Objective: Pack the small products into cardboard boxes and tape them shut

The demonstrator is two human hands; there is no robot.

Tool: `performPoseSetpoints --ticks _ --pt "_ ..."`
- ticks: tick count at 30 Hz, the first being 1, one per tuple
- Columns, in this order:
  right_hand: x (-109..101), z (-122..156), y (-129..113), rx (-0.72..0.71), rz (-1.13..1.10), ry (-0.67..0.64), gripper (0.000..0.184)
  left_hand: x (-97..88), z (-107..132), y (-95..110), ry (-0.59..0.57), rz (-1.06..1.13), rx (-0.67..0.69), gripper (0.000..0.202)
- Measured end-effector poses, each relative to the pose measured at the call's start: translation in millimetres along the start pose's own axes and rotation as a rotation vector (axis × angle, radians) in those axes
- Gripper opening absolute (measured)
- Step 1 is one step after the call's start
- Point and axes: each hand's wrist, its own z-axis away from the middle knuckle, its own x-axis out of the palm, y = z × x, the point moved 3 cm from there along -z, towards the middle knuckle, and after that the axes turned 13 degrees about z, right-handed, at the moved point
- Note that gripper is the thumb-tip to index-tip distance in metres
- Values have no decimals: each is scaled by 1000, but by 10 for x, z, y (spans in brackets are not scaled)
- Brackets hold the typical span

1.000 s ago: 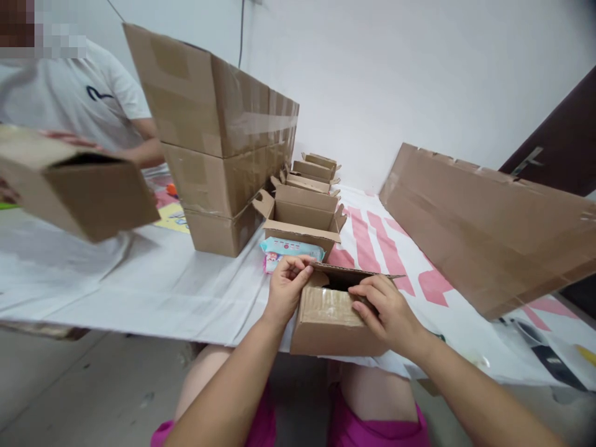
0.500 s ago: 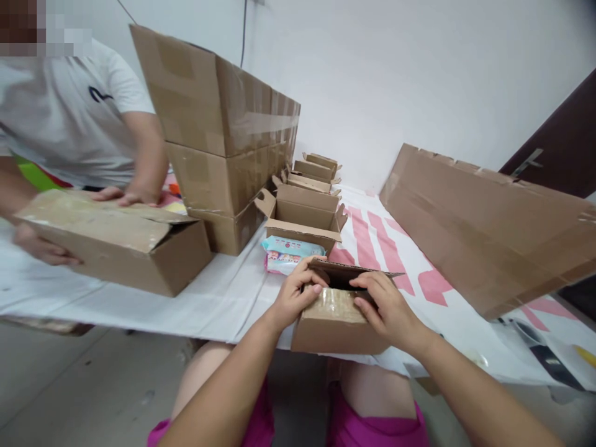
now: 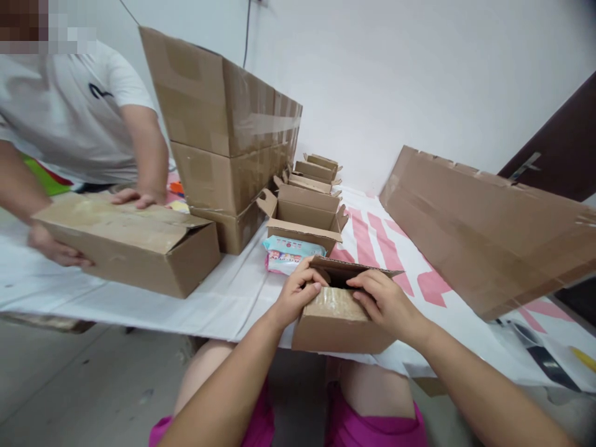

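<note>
A small cardboard box sits at the table's front edge before me, its back flap raised and a taped front flap partly lowered. My left hand grips the box's left side, thumb on the taped flap and fingers at the opening. On the right, my right hand has its fingers bent over the flap's edge at the opening, gripping it. What lies inside the box is hidden in shadow. Just behind my left hand is a blue-and-pink soft packet with printed figures.
Behind the packet stands a row of open cardboard boxes. Tall stacked cartons rise to their left. A co-worker at left holds a long carton. A large cardboard panel and a tape dispenser are at right.
My right hand's fingers have shifted slightly left along the flap edge. My left hand stays on the box. The co-worker's carton has moved a little to the right.
</note>
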Motion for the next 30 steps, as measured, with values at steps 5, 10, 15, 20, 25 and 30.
performPoseSetpoints --ticks 5,10,15,20,25,30 --pt "42 -103 -35 -34 149 -85 19 -13 3 -12 -4 -24 -20 29" --pt "38 -101 -44 -136 184 -78 19 -16 1 11 -22 -38 -11 23" --pt "-20 -95 -6 -142 76 -117 17 -13 -8 15 -11 -28 -2 19" --pt "-54 -95 -3 -128 -7 -119 16 -12 -8 10 14 -27 -25 19" --pt "-59 -72 13 -194 33 -142 18 -19 -11 24 13 -65 -21 16" --pt "-132 27 88 -247 15 -188 19 -25 -16 15 12 -88 -34 16"
